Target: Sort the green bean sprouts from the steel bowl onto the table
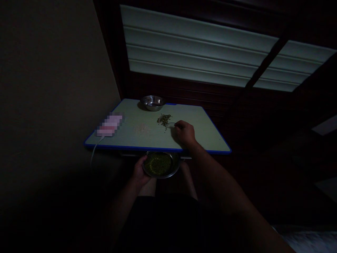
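Dim light; pixelated pink-and-white object [110, 124] at the left edge of the table [207, 137], any marking on it blurred past reading; white cable [102, 137] runs from its near end, over the blue table edging [158, 148] and down.

Containers: two, both round, shiny metal. Upper bowl [155, 107] stands upright at the far side of the tabletop, left of centre; inside dark, contents too dim to tell. Lower bowl [177, 169] is held below the near edge, above the person's legs, its mouth facing up; a broad layer of small green grains [159, 164] covers much of its floor, kind uncertain.

Left hand [140, 172] closed on the lower bowl's left side, thumb at the rim; the other fingers partly hidden beneath. Right hand [185, 133] over the table, fingers curled in, thumb and forefinger together on a small clear implement [171, 124]; its full shape cannot be made out; its far end reaches the near right side of a loose heap of grains [164, 119], green to brown, a few strays just beside it.

Left of that heap, a thin scatter of pale bits [142, 129], too small to identify; behind the table, pale slatted panels [195, 49] in dark framing.
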Tool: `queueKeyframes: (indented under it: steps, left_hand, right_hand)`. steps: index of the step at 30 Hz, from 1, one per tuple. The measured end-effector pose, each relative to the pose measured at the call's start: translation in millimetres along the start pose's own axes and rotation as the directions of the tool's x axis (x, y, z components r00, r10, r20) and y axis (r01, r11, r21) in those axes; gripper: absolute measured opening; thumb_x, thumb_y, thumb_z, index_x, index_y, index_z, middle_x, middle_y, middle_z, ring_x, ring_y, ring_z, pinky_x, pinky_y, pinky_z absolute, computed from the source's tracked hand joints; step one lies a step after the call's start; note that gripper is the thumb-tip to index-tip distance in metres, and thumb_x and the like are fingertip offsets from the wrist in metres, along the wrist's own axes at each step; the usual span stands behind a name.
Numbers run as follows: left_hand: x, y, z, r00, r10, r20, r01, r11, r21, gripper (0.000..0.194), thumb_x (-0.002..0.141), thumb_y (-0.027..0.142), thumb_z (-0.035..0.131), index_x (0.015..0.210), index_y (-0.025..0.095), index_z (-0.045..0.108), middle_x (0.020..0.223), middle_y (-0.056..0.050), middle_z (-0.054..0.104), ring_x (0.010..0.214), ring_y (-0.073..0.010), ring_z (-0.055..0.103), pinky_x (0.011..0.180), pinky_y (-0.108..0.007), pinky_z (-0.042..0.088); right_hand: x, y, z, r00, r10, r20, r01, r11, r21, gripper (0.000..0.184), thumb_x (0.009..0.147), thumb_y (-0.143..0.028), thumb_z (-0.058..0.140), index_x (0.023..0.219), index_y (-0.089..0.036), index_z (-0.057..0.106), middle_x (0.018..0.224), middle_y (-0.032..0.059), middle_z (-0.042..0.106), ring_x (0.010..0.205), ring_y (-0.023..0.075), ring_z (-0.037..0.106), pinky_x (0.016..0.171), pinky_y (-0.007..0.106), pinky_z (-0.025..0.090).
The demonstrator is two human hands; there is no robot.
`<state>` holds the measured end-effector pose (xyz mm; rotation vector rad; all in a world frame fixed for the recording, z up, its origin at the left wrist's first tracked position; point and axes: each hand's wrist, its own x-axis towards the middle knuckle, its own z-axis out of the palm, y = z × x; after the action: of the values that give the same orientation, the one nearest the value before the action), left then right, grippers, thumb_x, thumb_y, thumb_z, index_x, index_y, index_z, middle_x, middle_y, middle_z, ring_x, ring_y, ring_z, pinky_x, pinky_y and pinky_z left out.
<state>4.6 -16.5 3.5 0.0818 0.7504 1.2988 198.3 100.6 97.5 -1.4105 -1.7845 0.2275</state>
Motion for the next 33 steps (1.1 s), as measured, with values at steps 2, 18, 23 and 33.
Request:
queueKeyframes:
  steps: [2, 18, 23, 33]
  left_hand:
    - [0.1, 0.1, -0.4, 1.000, -0.002, 0.011, 0.002, 1.000, -0.004, 0.023, 0.079, 0.025, 0.056, 0.090, 0.012, 0.071, 0.082, -0.011, 0.077, 0.082, -0.0257, 0.071, 0.083, -0.040, 0.053]
    - [-0.7, 0.3, 1.3, 1.000, -0.009, 0.000, 0.009, 1.000, 0.003, 0.021, 0.078, 0.026, 0.057, 0.087, 0.015, 0.072, 0.080, -0.009, 0.078, 0.078, -0.0250, 0.072, 0.080, -0.041, 0.055]
    - [-1.8, 0.6, 1.9, 1.000, -0.010, 0.019, 0.010, 1.000, -0.009, 0.021, 0.079, 0.026, 0.056, 0.087, 0.014, 0.071, 0.081, -0.009, 0.078, 0.080, -0.0256, 0.072, 0.084, -0.042, 0.055]
    - [0.1, -0.4, -0.5, 1.000, 0.003, 0.014, -0.003, 1.000, -0.016, 0.023, 0.077, 0.025, 0.058, 0.093, 0.015, 0.071, 0.082, -0.009, 0.077, 0.081, -0.0264, 0.072, 0.088, -0.045, 0.052]
  right_hand:
    - [0.2, -0.4, -0.5, 1.000, 0.023, 0.003, -0.023, 1.000, 0.010, 0.018, 0.076, -0.022, 0.055, 0.084, -0.020, 0.071, 0.082, 0.0030, 0.070, 0.075, 0.0162, 0.059, 0.073, 0.028, 0.043]
    - [1.5, 1.0, -0.2, 0.999, 0.035, 0.003, -0.035, 0.999, -0.010, 0.019, 0.076, -0.022, 0.054, 0.084, -0.021, 0.071, 0.083, 0.0033, 0.071, 0.076, 0.0168, 0.060, 0.074, 0.029, 0.045]
    - [1.5, 2.8, 0.7, 1.000, 0.013, 0.012, -0.013, 1.000, -0.005, 0.019, 0.076, -0.021, 0.055, 0.085, -0.020, 0.072, 0.083, 0.0042, 0.072, 0.077, 0.0171, 0.061, 0.075, 0.029, 0.045]
    - [2.1, 5.0, 2.0, 1.000, 0.011, 0.020, -0.011, 1.000, 0.009, 0.019, 0.073, -0.017, 0.054, 0.082, -0.020, 0.071, 0.081, 0.0030, 0.070, 0.076, 0.0164, 0.060, 0.076, 0.029, 0.045]
